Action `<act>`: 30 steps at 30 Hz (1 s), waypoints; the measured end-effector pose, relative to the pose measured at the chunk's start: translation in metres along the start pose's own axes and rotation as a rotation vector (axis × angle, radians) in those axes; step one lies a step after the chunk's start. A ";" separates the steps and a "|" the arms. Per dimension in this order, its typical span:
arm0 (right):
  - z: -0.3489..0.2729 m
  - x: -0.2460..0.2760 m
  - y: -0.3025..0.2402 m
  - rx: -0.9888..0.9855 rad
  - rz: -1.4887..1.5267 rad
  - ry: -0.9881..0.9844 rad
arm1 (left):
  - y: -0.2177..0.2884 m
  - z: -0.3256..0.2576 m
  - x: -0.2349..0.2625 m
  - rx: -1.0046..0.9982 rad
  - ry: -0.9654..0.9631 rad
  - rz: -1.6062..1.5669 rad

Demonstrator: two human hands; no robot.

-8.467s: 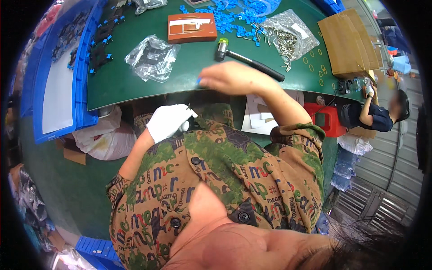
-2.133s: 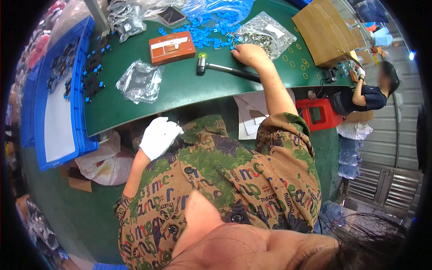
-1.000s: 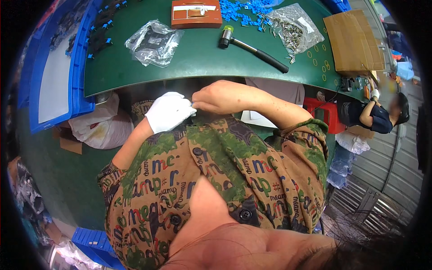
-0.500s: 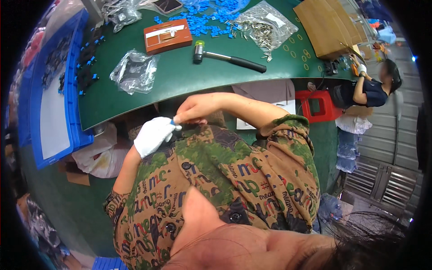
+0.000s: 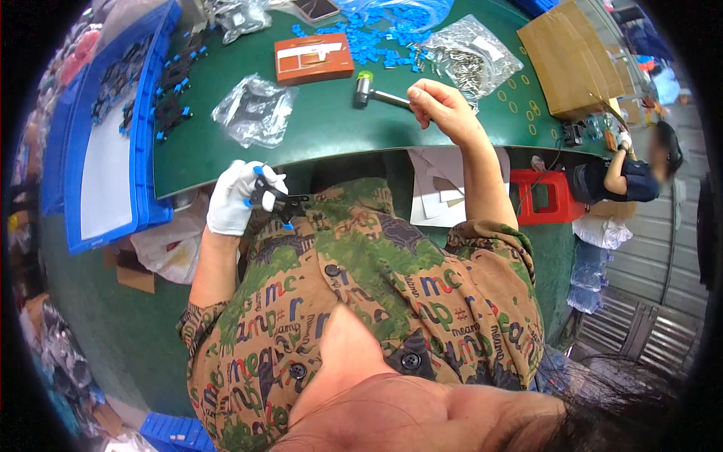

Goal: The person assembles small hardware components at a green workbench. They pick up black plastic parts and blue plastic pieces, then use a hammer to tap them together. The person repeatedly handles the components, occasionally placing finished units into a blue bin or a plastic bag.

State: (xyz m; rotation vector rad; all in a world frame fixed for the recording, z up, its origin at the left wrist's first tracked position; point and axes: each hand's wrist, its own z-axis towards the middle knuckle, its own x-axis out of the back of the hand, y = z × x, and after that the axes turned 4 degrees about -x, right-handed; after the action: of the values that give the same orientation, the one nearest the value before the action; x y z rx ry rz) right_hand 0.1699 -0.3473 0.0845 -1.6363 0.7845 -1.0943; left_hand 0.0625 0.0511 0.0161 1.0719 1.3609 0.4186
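Observation:
My left hand (image 5: pixel 232 200), in a white glove, grips a black plastic part (image 5: pixel 277 202) with small blue clips on it, held in front of my shirt by the table edge. Bare and raised over the table, my right hand (image 5: pixel 446 113) has its fingers curled and closed; whatever they may hold is hidden. It covers the grip of a hammer (image 5: pixel 364 92), whose head and metal shaft show to its left. Whether the hand touches that grip I cannot tell.
On the green table (image 5: pixel 331 135) are a clear plastic bag (image 5: pixel 254 111), a red-brown box (image 5: pixel 312 59), loose blue clips (image 5: pixel 373 45), a bag of metal pins (image 5: pixel 468 64) and a carton (image 5: pixel 576 60). A blue bin (image 5: pixel 135 181) stands left, a red stool (image 5: pixel 546 197) right. Another person (image 5: pixel 629 172) works there.
My right hand has left the gloved hand and moved up and right, over the hammer. The black part in my left hand has come into view. The whole view has shifted slightly.

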 end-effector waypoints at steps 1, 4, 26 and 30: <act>-0.002 0.004 -0.001 -0.003 -0.016 0.028 | 0.008 0.001 -0.013 0.024 0.023 0.009; -0.004 0.014 0.000 -0.027 -0.022 0.083 | 0.004 0.007 -0.011 0.001 -0.030 -0.068; 0.092 0.011 0.029 0.245 -1.114 0.268 | -0.020 0.025 -0.043 0.014 -0.038 0.201; 0.096 0.009 0.033 0.245 -1.141 0.163 | -0.019 0.024 -0.048 -0.026 -0.030 0.322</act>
State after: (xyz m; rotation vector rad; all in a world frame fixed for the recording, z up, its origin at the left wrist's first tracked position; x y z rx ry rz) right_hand 0.2615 -0.3299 0.0446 -1.7796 -0.2996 -2.0129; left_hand 0.0677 -0.0053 0.0247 1.2757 1.1545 0.6512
